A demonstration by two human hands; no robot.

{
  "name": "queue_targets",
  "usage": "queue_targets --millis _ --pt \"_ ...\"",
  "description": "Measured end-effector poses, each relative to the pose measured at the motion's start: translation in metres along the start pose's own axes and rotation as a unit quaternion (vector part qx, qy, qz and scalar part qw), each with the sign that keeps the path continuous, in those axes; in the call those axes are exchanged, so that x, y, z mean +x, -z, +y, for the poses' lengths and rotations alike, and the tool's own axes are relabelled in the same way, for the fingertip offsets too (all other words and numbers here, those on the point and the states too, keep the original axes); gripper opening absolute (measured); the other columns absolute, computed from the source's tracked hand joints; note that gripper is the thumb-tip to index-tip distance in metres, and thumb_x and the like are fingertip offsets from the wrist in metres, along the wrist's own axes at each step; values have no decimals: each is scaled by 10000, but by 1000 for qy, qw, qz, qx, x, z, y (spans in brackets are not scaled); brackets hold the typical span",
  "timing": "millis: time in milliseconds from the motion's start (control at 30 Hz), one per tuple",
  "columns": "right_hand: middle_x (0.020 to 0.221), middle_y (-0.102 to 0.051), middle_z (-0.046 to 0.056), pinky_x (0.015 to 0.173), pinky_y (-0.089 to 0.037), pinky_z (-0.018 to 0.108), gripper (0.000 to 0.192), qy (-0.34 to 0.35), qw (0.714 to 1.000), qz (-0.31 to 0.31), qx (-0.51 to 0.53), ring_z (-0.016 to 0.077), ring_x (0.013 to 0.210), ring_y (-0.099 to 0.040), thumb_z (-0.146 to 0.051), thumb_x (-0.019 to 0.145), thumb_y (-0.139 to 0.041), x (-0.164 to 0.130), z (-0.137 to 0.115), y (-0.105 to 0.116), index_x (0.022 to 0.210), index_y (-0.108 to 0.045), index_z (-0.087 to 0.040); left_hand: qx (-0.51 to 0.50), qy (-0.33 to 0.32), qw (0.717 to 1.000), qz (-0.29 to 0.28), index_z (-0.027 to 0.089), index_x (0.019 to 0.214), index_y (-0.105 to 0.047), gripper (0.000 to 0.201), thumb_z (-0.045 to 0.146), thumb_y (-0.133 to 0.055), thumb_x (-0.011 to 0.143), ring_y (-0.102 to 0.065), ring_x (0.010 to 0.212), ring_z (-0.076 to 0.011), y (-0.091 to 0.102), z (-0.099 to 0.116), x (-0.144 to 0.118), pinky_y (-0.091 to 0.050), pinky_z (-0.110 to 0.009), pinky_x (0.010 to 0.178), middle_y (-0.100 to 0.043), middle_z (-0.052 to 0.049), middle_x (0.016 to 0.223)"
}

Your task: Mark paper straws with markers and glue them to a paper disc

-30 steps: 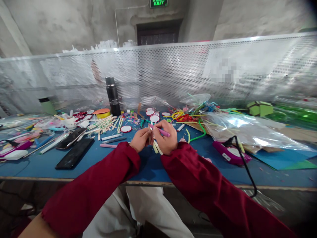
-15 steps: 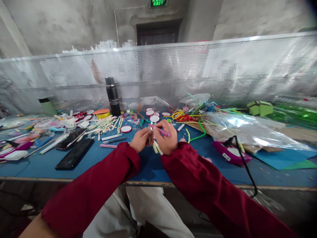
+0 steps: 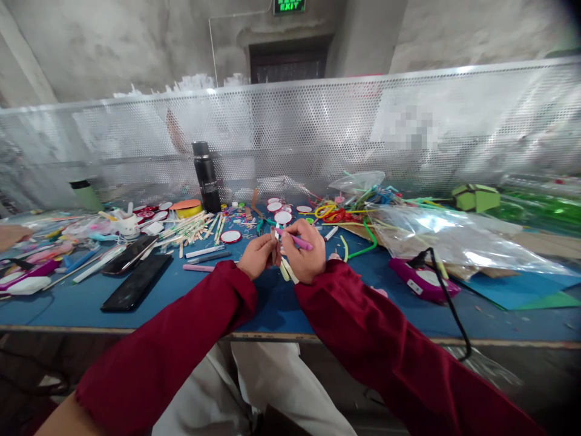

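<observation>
My right hand point(image 3: 305, 249) is closed around a pink-purple marker pen point(image 3: 300, 243), held slantwise with its tip toward my other hand. Close against it, my left hand point(image 3: 259, 254) pinches a small piece too hidden by the fingers to name; a bit of white and brown shows at the fingertips. The pen tip meets or nearly meets that piece. Just under both hands are pale yellow strips point(image 3: 285, 270), partly covered by the right hand. A pink marker cap or pen point(image 3: 198, 267) lies left of my left hand, beside grey and white pens point(image 3: 206, 257).
Two dark phones point(image 3: 136, 283) lie at left, with wooden sticks point(image 3: 193, 227) and a black bottle point(image 3: 206, 181) behind. Rightward are a green pipe cleaner point(image 3: 368, 245), plastic bags point(image 3: 436, 236) and a purple device point(image 3: 424, 282) with a black cable. Another person's blurred hand point(image 3: 13, 235) shows at the left edge.
Both my hands keep nearly the same place and grip, with only a slight shift at the fingertips. Another person's hand has come into view at the left edge.
</observation>
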State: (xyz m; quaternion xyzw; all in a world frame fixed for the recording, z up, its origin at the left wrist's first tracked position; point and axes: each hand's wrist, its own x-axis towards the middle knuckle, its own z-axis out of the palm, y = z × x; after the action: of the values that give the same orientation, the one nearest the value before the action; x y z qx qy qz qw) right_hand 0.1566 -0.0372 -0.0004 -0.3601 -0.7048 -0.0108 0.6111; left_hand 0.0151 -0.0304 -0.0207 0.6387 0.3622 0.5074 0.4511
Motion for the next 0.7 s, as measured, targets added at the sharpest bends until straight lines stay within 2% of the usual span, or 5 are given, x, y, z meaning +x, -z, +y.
queue_targets --millis 233,700 --pt "700 -616 0 692 -388 331 129 6 1000 11 0 186 704 -550 -255 857 -542 0 -1 0 729 -528 -237 -5 2 1000 -4 181 715 -543 398 545 -567 873 -420 373 -89 -1 1 -1 -280 -224 383 -582 -1 506" --pt "700 -612 -2 697 -388 331 146 17 1000 -6 1 178 697 -551 -261 876 -538 0 -2 1 732 -531 -235 1 -14 1000 -4 183 716 -534 424 572 -550 884 -400 362 -84 0 2 -1 -271 -230 372 -582 2 515"
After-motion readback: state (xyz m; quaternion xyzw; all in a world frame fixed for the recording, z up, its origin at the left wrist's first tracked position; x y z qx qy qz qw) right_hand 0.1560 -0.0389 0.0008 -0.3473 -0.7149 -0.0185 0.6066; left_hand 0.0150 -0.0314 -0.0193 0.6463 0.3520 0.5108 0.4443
